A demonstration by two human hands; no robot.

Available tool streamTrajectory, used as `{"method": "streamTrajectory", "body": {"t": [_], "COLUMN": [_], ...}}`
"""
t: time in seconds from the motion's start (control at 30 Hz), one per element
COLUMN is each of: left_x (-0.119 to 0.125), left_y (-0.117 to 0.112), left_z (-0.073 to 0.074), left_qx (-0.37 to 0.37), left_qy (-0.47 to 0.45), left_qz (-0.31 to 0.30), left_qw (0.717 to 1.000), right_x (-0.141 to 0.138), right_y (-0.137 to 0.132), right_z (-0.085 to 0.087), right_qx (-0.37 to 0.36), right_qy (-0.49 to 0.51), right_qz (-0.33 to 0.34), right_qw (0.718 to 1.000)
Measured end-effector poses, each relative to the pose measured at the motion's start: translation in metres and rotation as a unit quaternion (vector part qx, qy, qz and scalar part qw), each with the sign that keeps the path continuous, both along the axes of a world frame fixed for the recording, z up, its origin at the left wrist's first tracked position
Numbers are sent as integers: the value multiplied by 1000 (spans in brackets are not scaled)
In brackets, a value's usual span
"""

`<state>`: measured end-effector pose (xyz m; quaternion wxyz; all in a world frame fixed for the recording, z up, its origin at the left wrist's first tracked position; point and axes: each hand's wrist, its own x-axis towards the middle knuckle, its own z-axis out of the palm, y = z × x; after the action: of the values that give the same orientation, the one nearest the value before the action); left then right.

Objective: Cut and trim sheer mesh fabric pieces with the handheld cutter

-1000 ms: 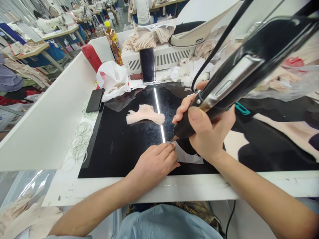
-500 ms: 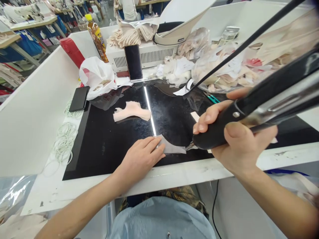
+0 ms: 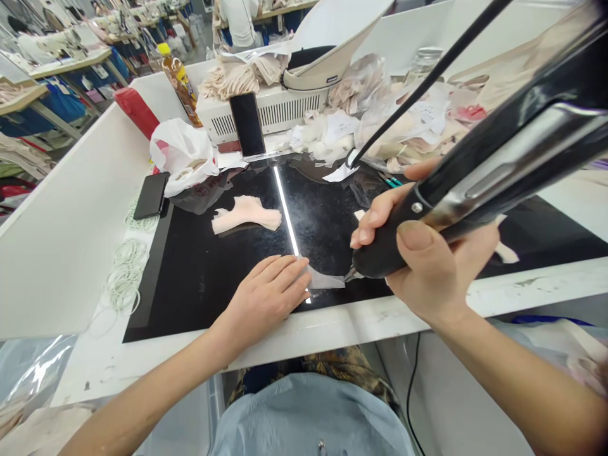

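A: What is the right hand (image 3: 432,259) doing?

B: Its fingers are wrapped around a black tool (image 3: 479,163) with silver trim, the thumb lying along the near side. The body slants up and away to the right.

A: And the working end?

B: A small metal tip (image 3: 351,275) pokes out of the rounded nose, pointing left. It sits right at the right end of a thin greyish sheet (image 3: 327,278). Whether it touches, I can't tell.

A: Where does that sheet lie?

B: On the black top of the desk (image 3: 185,285), near the front edge, between the two hands. Its left part is under the left hand (image 3: 270,288).

A: Is that hand gripping it?

B: I can't tell. The fingers lie close together, palm down, over the sheet, but the thumb is hidden.

A: What else is near?

B: A pale pink fabric piece (image 3: 246,214) lies beyond the left hand, left of a bright line (image 3: 286,212) that runs across the black surface towards the fingertips.

A: And further left?

B: A dark phone (image 3: 151,196) lies by the left edge, with pale cord loops (image 3: 124,278) nearer the front and a white plastic bag (image 3: 183,155) just behind it.
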<state>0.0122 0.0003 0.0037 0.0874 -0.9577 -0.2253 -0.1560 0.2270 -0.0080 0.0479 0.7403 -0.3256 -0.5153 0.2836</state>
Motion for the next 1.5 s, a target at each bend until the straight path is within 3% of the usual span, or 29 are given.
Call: {"method": "streamTrajectory", "body": {"t": [0.23,0.47,0.67,0.97,1.13,1.5], "left_x": [23,47,47,51,54,53], "left_y": [-2,0,2,1,-5,-10], "left_z": [5,-4,-14,-13,-18,-15], "left_qx": [-38,-32,-49,-24,22,22], "left_qy": [-6,-18,-3,-99,-68,-59], "left_qz": [-31,-38,-26,16,12,10], "left_qw": [999,999,998,995,997,998], "right_x": [4,3,2,2,2,2], "right_y": [-3,-4,-3,-5,-5,-6], "right_z": [-5,-8,-14,-13,-13,-12], "right_qx": [6,-2,-6,-1,5,0], "right_qy": [-6,16,22,17,18,19], "right_qz": [-15,7,-10,0,6,7], "right_qw": [1000,1000,1000,1000,1000,1000]}}
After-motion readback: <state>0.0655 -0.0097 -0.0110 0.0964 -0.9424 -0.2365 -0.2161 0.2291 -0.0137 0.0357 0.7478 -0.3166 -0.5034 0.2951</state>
